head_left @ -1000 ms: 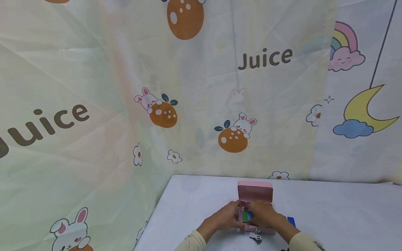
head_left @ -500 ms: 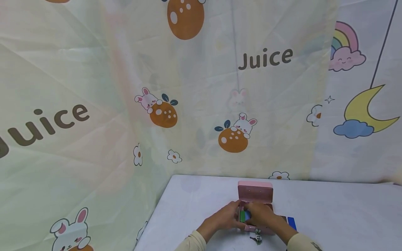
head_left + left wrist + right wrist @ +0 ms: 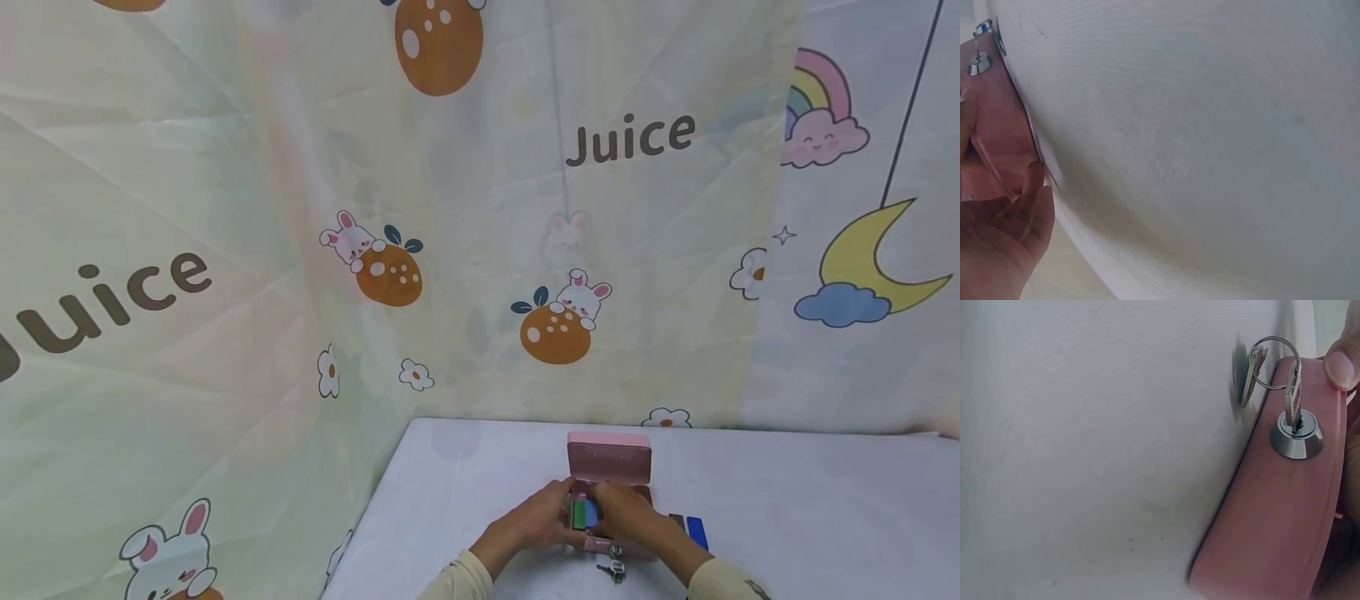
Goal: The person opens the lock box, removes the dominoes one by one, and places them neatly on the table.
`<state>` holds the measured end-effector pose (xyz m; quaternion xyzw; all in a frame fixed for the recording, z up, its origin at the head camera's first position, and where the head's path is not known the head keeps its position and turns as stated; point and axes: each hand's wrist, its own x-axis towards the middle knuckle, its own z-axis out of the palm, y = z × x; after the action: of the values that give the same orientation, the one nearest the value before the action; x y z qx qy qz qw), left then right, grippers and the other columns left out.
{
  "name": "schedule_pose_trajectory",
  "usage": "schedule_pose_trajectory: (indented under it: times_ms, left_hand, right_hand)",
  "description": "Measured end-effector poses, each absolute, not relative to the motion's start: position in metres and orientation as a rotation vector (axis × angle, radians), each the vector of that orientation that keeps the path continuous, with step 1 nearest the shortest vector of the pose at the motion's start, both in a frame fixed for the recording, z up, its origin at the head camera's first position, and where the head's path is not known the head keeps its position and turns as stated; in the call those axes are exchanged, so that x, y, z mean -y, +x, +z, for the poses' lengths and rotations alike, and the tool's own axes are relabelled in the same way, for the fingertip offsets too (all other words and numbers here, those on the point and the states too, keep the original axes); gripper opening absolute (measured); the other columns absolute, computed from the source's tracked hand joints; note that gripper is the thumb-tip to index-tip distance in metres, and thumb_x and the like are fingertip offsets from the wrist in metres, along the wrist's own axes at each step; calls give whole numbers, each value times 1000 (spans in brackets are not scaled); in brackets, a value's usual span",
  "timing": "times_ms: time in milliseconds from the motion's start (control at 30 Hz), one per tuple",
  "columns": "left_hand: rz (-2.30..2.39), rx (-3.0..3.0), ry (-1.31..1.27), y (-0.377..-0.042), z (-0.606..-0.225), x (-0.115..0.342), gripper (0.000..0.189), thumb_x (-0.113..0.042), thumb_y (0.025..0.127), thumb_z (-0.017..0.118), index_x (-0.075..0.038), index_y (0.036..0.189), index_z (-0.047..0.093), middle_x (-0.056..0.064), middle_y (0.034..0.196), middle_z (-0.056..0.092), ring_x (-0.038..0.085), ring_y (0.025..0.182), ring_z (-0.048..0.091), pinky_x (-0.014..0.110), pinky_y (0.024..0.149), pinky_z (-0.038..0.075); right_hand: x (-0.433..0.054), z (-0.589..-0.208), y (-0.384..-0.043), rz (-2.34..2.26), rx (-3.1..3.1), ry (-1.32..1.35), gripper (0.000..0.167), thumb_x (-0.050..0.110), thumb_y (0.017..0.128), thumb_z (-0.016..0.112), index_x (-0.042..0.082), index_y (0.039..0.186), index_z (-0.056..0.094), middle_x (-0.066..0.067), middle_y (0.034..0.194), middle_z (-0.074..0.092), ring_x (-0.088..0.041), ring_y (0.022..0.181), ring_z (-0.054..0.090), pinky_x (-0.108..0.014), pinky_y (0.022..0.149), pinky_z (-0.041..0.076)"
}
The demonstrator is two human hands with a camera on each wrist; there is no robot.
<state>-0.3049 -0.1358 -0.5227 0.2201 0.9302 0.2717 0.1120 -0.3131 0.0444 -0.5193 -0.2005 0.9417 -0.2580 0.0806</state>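
A pink metal cash box [image 3: 609,462] stands on the table with its lid raised. My left hand [image 3: 538,514] grips the box's left end, thumb at the front and fingers toward the back; the left wrist view shows the hand [image 3: 1016,237] against the pink wall. My right hand [image 3: 628,512] reaches down into the box, its fingertips hidden. Left of these fingers, a green block [image 3: 578,514] and a blue block [image 3: 591,513] sit side by side inside. Whether the right fingers pinch anything cannot be seen. A key stands in the front lock [image 3: 1297,440].
A second key [image 3: 1252,375] hangs from the ring in front of the box. On the table to the right lie a flat blue piece [image 3: 697,532] and a dark piece [image 3: 678,521], partly behind the right forearm. Printed cloth [image 3: 465,333] hangs behind the table.
Inside the box the green block has shifted slightly left, and more of the blue block shows. The right fingers have drawn a little to the right. The left hand keeps its place.
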Motion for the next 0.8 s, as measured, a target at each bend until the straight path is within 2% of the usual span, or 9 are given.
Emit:
schedule_pose_trajectory:
  times_ms: [100, 267, 400, 500, 567, 800]
  left_hand:
    - [806, -2727, 626, -304, -522, 135, 87, -39, 81, 84, -36, 152, 34, -6, 132, 55, 0, 101, 52, 26, 92, 52]
    - [801, -2734, 629, -304, -521, 134, 87, -38, 80, 85, -33, 152, 36, -5, 130, 56, 0, 95, 52, 23, 87, 51]
    - [810, -2725, 622, -304, -520, 134, 88, -37, 80, 85, -31, 152, 36, -5, 129, 57, 0, 95, 52, 23, 87, 51]
    - [818, -2710, 592, -304, -520, 133, 90, -36, 80, 85, -31, 154, 34, -5, 129, 57, -1, 94, 52, 23, 88, 52]
    - [817, -2706, 581, -303, -520, 133, 91, -35, 80, 85, -30, 155, 34, -5, 129, 57, -1, 93, 52, 24, 87, 52]
    - [809, -2718, 559, -303, -520, 132, 91, -36, 78, 86, -33, 153, 35, -5, 129, 57, -1, 94, 54, 25, 90, 53]
  right_hand:
    - [-45, -519, -313, -796, -2803, -586, 64, 8, 69, 90, 9, 127, 62, -7, 115, 69, -23, 101, 63, -58, 101, 48]
    - [-46, -520, -312, -840, -2787, -586, 62, 5, 70, 89, 8, 126, 63, -3, 105, 69, -20, 95, 62, -56, 99, 50]
    - [-48, -520, -313, -836, -2773, -589, 56, 5, 72, 88, 9, 122, 63, -1, 92, 65, -17, 84, 58, -46, 87, 55]
    - [-49, -522, -313, -809, -2773, -609, 50, 5, 74, 87, 10, 118, 63, 2, 84, 60, -16, 76, 53, -37, 73, 51]
    - [-49, -523, -314, -792, -2783, -638, 48, 6, 74, 87, 10, 116, 64, 2, 83, 60, -15, 74, 52, -35, 69, 49]
    - [-51, -523, -314, -774, -2844, -700, 49, 8, 71, 89, 9, 115, 67, 0, 90, 67, -15, 75, 55, -40, 77, 56]
